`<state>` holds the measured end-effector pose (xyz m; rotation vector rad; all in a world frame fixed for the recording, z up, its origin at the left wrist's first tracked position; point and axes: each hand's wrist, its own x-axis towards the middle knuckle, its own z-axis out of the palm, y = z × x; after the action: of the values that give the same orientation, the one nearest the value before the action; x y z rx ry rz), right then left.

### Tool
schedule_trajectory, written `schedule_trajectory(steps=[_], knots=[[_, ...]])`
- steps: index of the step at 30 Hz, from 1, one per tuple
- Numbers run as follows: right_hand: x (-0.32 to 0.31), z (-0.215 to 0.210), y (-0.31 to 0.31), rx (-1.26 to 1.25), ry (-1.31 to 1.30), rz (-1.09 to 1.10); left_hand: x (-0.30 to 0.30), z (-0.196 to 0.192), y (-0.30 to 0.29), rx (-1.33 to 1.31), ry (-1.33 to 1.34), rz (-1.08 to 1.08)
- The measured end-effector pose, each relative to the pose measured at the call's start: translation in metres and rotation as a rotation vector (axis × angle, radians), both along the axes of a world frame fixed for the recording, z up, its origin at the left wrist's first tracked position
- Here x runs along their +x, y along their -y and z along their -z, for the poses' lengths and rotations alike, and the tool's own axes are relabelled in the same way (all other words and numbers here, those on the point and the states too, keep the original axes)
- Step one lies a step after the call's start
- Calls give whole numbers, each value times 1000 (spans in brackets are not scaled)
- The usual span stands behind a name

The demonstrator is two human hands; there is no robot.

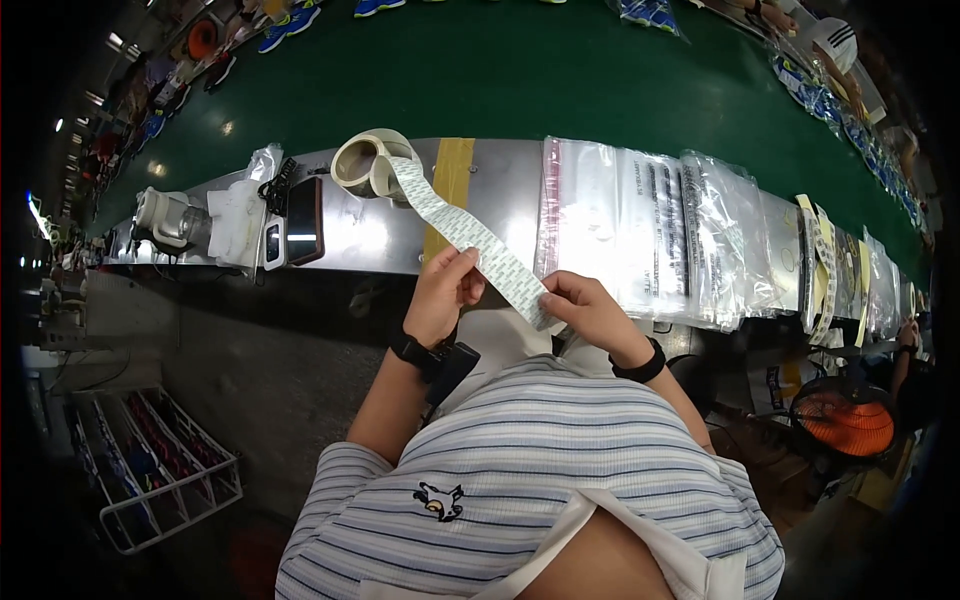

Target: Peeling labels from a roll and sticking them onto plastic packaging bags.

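Note:
A long white strip of printed stickers (478,238) runs from a roll (358,162) on the metal table down toward my body. My left hand (440,295) is closed on the strip's left edge, thumb against it and fingers curled. With thumb and fingers, my right hand (592,315) pinches the strip near its loose end. The strip slants down to the right between the roll and my hands. Just right of it lies a stack of clear plastic bags (615,220).
A yellow tape band (452,170) crosses the metal table. To the left are a dark phone (305,222), a small white device (274,243) and a tape dispenser (165,217). Beyond runs a green belt (480,75) with shoes along it. An orange fan (845,418) stands at the right, a wire rack (160,465) at the left.

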<state>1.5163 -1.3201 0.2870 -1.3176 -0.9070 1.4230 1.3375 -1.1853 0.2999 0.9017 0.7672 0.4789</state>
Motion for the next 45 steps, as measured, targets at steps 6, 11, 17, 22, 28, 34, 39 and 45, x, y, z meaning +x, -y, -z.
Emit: schedule_trajectory(steps=[6, 11, 17, 22, 28, 34, 39, 45], knots=[[0, -1, 15, -31, -32, 11, 8, 6, -21, -10, 22, -22], [7, 6, 12, -14, 37, 238, 35, -32, 8, 1290, -370, -216], [-9, -10, -7, 242, 94, 339, 34, -19, 36, 830, -285, 277], [-10, -6, -12, 124, 344, 427, 33, -21, 32, 516, -216, 259], [-4, 13, -6, 93, 465, 405, 30, -15, -3, 484, -148, -46], [-14, 9, -19, 357, 267, 407, 37, -7, 19, 595, -253, 353], [-11, 2, -19, 300, 226, 310, 29, -8, 5, 432, -144, 116], [5, 11, -6, 197, 522, 75, 22, -11, -20, 967, -305, -133]])
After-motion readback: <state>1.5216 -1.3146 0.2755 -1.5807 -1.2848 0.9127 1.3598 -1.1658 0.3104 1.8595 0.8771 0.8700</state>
